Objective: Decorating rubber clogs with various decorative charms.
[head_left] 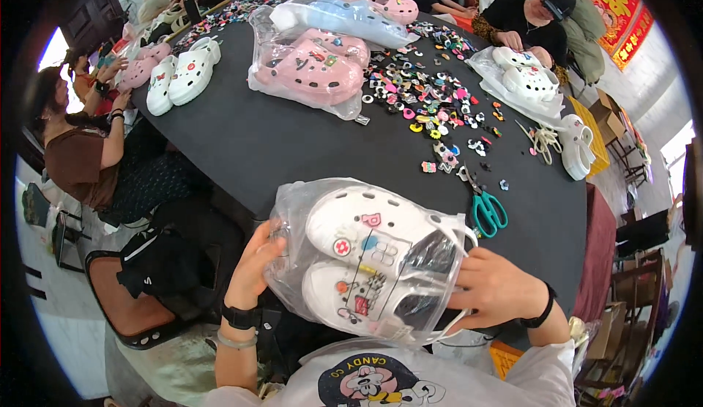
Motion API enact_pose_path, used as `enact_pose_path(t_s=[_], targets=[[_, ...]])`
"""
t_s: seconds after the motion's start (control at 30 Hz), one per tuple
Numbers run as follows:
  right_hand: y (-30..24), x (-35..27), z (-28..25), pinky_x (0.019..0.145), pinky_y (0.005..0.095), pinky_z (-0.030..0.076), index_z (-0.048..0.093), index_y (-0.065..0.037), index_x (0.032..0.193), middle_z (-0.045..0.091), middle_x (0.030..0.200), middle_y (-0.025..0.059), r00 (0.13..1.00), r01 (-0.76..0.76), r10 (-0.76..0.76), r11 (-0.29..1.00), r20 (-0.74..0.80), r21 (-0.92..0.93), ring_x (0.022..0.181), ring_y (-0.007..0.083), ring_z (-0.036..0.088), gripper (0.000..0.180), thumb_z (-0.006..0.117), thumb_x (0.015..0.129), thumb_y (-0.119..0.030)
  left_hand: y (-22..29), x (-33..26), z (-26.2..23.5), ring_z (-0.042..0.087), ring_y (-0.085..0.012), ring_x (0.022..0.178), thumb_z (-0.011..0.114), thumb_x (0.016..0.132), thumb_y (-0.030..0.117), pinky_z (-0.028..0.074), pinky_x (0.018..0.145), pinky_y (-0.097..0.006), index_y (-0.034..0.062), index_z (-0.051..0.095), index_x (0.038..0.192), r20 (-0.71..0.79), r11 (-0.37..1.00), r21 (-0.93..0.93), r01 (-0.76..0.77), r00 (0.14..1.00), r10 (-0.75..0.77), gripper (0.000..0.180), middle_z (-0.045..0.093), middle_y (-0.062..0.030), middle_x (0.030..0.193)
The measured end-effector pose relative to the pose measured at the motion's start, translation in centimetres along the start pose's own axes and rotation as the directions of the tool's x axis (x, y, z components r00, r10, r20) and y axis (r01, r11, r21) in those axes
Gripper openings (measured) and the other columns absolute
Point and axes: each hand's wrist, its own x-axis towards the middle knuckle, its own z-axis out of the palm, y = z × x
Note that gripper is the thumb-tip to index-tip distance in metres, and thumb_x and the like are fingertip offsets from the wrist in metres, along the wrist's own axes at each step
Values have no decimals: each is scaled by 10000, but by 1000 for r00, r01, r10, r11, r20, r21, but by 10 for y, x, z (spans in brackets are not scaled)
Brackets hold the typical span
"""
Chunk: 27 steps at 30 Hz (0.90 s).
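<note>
A clear plastic bag (289,213) holding a pair of white clogs (344,220) is between my hands, over the near edge of the table. Small colourful charms dot the clogs' uppers. My left hand (253,264) grips the bag's left end, thumb on the front of the plastic. At the opposite end, my right hand (498,286) has its fingers curled on the bag by a white drawstring (458,231); part of its grip is hidden. Just beyond this hand lie scissors (489,213) with teal handles.
The dark table (220,143) carries a heap of loose shoe charms (432,99), bagged pink clogs (318,70) and loose white clogs (183,74). Across it a person (534,23) handles bagged white clogs (527,74). Another person (88,136) sits at left, near an orange-brown chair (132,282).
</note>
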Motion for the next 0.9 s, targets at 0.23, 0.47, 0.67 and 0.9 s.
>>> enact_pose_path(t_s=[0.23,0.47,0.67,0.9], targets=[[-6,1,9,683,368,422,591,-113,656,572,801,18,967,204,-204,979,-153,-10,828,204,562,129,698,620,-175,-3,12,18,634,-135,975,589,996,210,513,838,-295,54,622,1106,-168,992,-54,-112,981,102,194,660,-48,1101],[-25,-11,-20,498,289,338,496,-154,615,406,641,-28,971,218,-231,962,-63,-166,602,155,449,286,761,623,-262,43,-2,-14,648,-209,1038,493,1041,318,516,923,-344,14,600,1227,-132,947,-219,-235,969,210,372,668,-82,1157],[0,-11,-6,510,312,334,535,-153,631,408,642,-24,964,112,-129,990,-231,-85,606,167,462,317,825,698,-263,52,-14,-22,650,-231,1057,489,1043,331,516,951,-369,6,597,1239,-229,939,-46,-342,918,323,395,671,-95,1177],[33,20,7,511,348,343,501,-92,614,438,627,24,843,103,-109,994,-527,-40,578,226,463,329,820,664,-34,55,-13,-38,558,-285,1223,499,1036,325,424,1064,-452,23,517,1351,-63,868,-422,-264,963,262,437,591,-141,1313]])
